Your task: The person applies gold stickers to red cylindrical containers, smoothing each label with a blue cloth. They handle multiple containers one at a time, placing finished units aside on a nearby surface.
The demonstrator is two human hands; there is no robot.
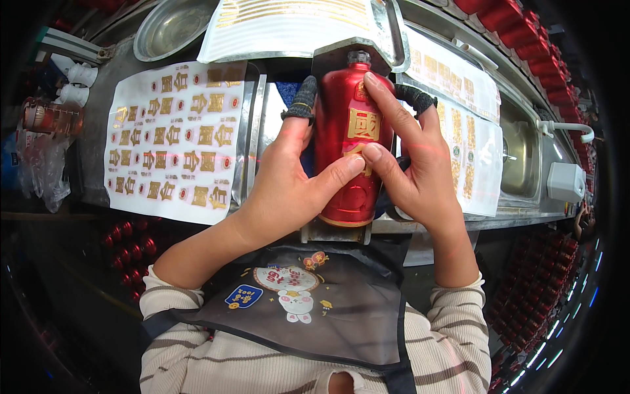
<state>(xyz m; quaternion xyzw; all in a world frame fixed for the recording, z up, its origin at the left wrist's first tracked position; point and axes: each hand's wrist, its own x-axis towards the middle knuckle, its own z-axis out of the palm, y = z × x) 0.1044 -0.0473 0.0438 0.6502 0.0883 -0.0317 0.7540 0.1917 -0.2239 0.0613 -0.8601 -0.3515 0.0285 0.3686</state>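
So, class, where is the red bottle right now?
In the head view, the red bottle sits just right of centre, between the left hand and the right hand, both touching it.

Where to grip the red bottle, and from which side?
I'd take the red bottle by its long body sides, from left and right together: its narrow neck points away from the person, and the gold characters, where the left hand rests its thumb, face the camera and are likely better left unsqueezed.

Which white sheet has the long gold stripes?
The far sheet, at the top, beyond the red bottle. Long gold lines run across it; the left sheet and the right sheets carry separate gold shapes.
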